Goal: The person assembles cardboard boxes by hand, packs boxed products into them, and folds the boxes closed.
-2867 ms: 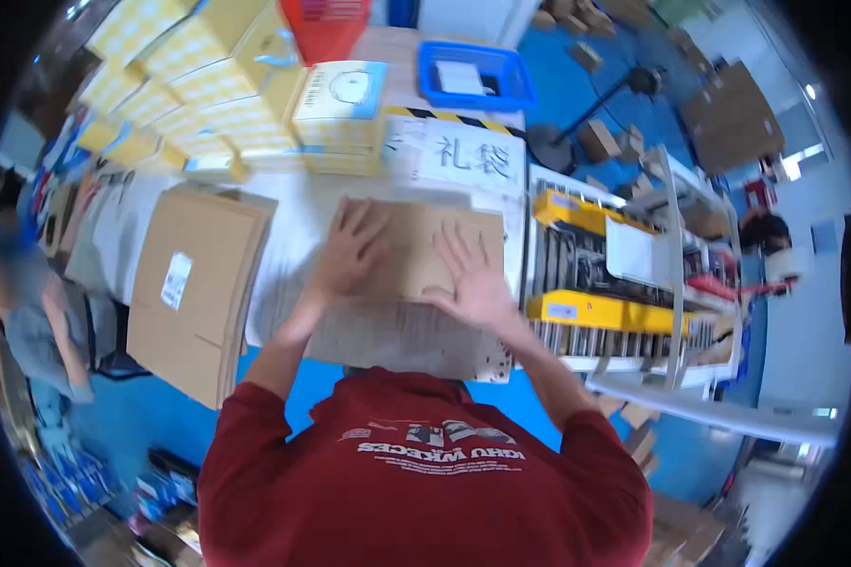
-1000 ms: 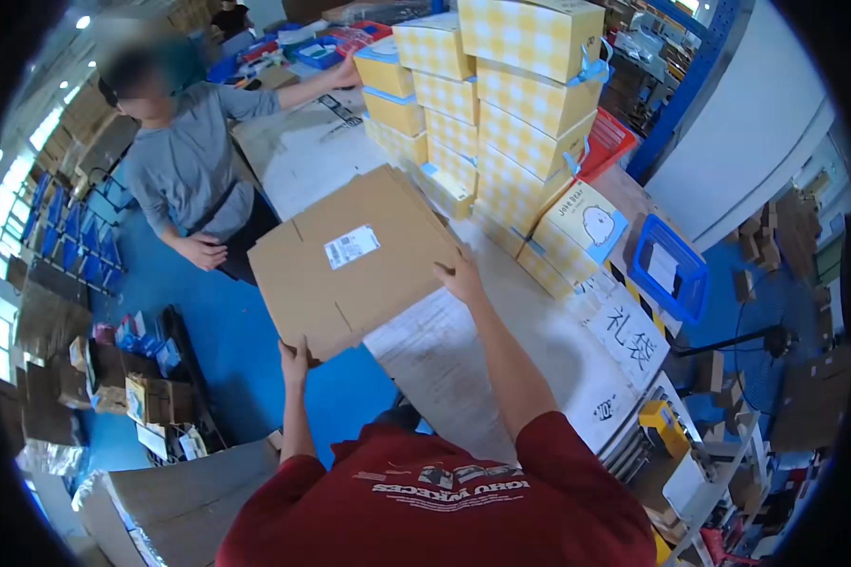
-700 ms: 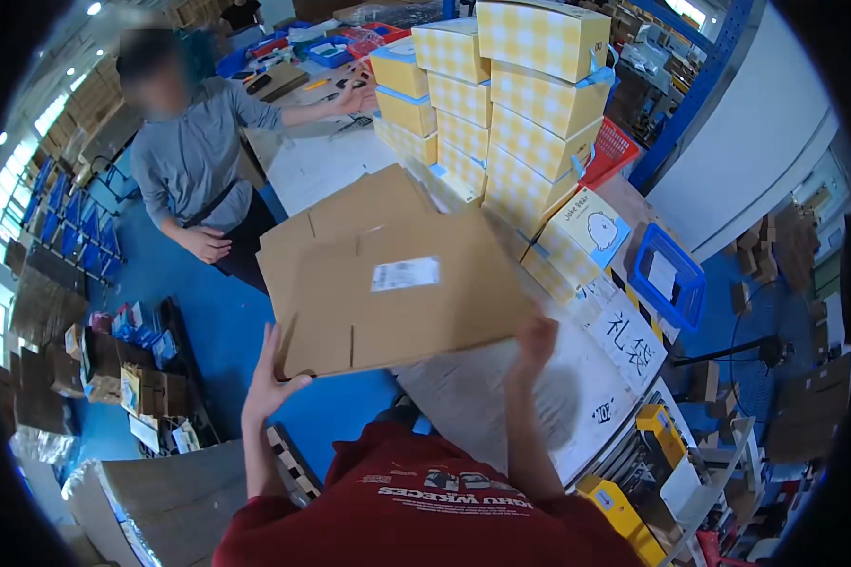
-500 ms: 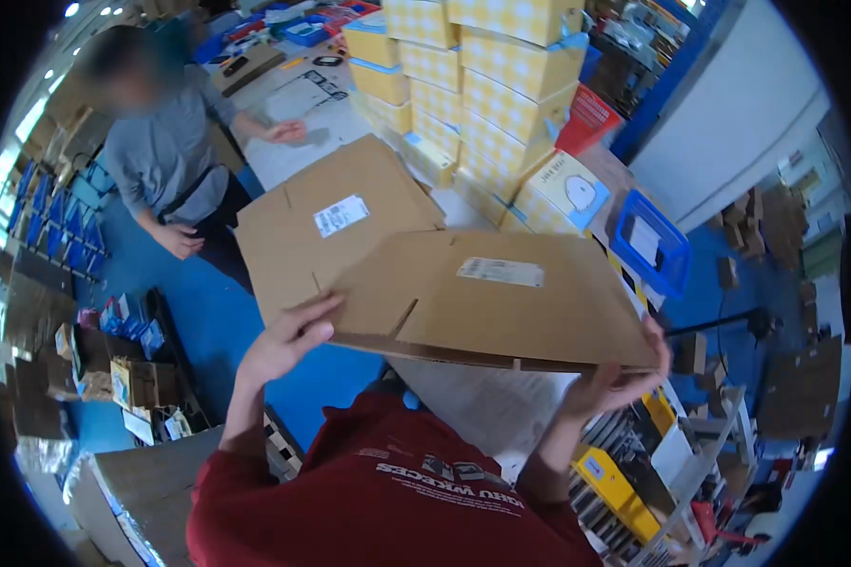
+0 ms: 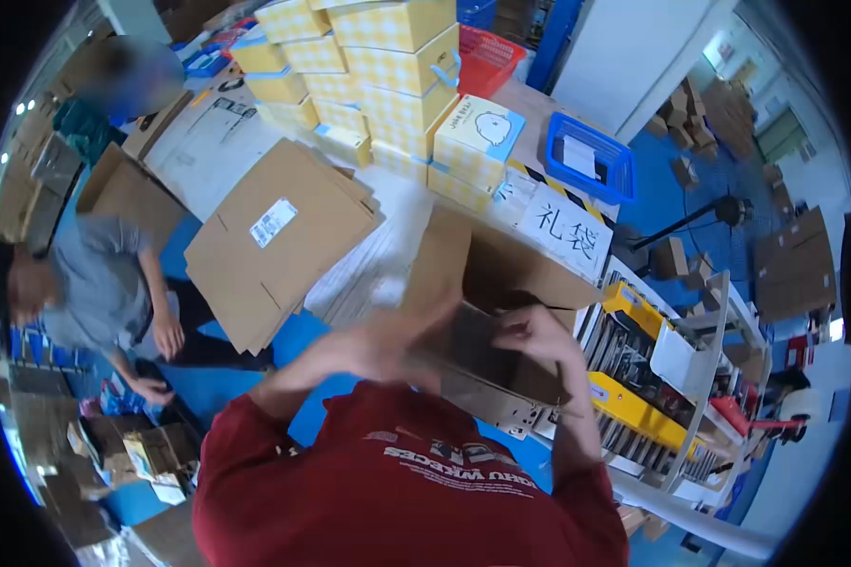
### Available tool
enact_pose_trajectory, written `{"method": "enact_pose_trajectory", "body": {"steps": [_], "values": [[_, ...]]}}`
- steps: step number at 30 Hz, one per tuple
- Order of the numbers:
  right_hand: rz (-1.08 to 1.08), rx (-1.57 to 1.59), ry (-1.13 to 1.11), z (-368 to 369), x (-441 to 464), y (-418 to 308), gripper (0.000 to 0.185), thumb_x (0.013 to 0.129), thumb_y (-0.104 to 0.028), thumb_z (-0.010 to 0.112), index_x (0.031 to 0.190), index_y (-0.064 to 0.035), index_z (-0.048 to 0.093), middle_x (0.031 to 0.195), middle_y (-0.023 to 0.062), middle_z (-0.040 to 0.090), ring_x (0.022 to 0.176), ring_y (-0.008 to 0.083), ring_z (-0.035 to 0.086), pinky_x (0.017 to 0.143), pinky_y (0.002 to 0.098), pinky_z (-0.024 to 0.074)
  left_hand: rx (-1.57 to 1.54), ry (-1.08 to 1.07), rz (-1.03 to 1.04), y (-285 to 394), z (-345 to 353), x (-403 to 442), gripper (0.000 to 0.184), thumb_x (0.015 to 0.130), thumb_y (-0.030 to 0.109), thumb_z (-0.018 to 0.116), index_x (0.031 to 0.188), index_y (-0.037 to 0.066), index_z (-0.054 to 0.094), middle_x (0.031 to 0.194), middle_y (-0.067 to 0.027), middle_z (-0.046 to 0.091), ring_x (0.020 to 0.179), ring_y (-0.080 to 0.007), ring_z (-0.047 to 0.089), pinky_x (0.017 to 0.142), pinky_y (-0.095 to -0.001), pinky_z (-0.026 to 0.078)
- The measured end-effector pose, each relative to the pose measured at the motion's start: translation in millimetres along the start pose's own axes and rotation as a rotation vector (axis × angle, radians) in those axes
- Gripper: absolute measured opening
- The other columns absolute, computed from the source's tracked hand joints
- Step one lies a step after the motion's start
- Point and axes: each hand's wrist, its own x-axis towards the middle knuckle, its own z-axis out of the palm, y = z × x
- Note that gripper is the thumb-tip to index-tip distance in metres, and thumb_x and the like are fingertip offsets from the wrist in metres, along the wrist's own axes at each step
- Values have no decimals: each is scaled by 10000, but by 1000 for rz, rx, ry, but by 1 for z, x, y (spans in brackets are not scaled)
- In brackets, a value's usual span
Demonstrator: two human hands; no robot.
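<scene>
An opened cardboard box stands at the table's front, its dark inside facing up. At its left side is my left hand, smeared by motion, so its fingers cannot be made out. My right hand reaches over the opening from the right with curled fingers held close together; what they pinch, if anything, is unclear. Left of the box lies a stack of flat cardboard boxes with a white label on top.
Yellow checked boxes are stacked at the back, near a red basket and a blue basket. A person in grey bends at the left. Yellow-railed equipment stands on the right.
The flat box lifted off the stack has been opened out and now stands in front of me. Both hands have shifted around it. The person at the left has bent down, and the view has turned right.
</scene>
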Motion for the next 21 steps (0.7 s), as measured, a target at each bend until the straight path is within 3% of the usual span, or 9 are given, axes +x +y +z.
{"method": "enact_pose_trajectory", "body": {"steps": [3,4,6,7,9,11,15,19,21], "values": [[-294,855,37,-7,10,52,488,871,-254,788,1273,3,683,1220,136,730,1127,286,687,1067,369,480,-229,-996,-439,1,7,10,902,846,305,811,1590,88,349,1366,-227,559,1165,-377,618,979,-416,510],[-287,852,30,-8,-18,57,488,871,-254,788,1273,3,683,1220,136,730,1127,286,687,1067,369,480,-239,-993,-443,-2,10,7,902,846,305,811,1590,88,349,1366,-227,559,1165,-377,618,979,-416,510],[-292,669,118,-32,-69,48,612,810,-370,818,1286,-9,685,1341,169,664,1267,352,614,1135,442,426,-153,-218,-632,-27,8,21,983,824,306,826,1604,34,293,1535,-260,391,1349,-438,463,1142,-441,379],[-306,663,115,-37,-64,38,612,810,-370,818,1286,-9,685,1341,169,664,1267,352,614,1135,442,426,-143,-206,-632,-32,7,22,983,824,306,826,1604,34,293,1535,-260,391,1349,-438,463,1142,-441,379],[-224,-28,772,-24,-58,13,653,777,-401,829,1290,-23,687,1430,182,589,1353,378,536,1163,517,374,248,-104,-421,-32,19,13,1024,833,333,829,1617,20,249,1621,-246,274,1471,-417,310,1216,-442,271],[-305,-403,831,-2,-61,10,668,743,-413,840,1287,-52,696,1516,184,505,1430,390,454,1190,588,311,425,-56,-298,-43,36,3,1045,838,346,830,1623,13,227,1663,-238,215,1532,-407,233,1252,-442,217],[-530,-509,267,93,-101,60,617,714,-397,845,1240,-96,729,1521,169,503,1421,393,463,1182,618,316,-1396,73,-707,-158,71,-86,878,1045,615,474,1646,45,182,1693,-99,244,1505,-320,340,1226,-394,277],[-770,-551,771,67,-41,155,488,808,-404,763,1161,-67,756,1308,159,681,1278,396,606,1111,596,425,-1423,110,-965,-145,96,-89,824,1076,557,428,1651,37,147,1614,-131,389,1437,-282,433,1199,-389,325],[-471,248,1052,9,5,136,521,1033,-449,471,1111,-13,745,1237,235,695,1232,350,638,1033,445,525,-1428,115,-1103,-146,91,-81,797,1092,528,405,1653,34,130,1575,-148,461,1403,-262,479,1186,-387,349]]}}
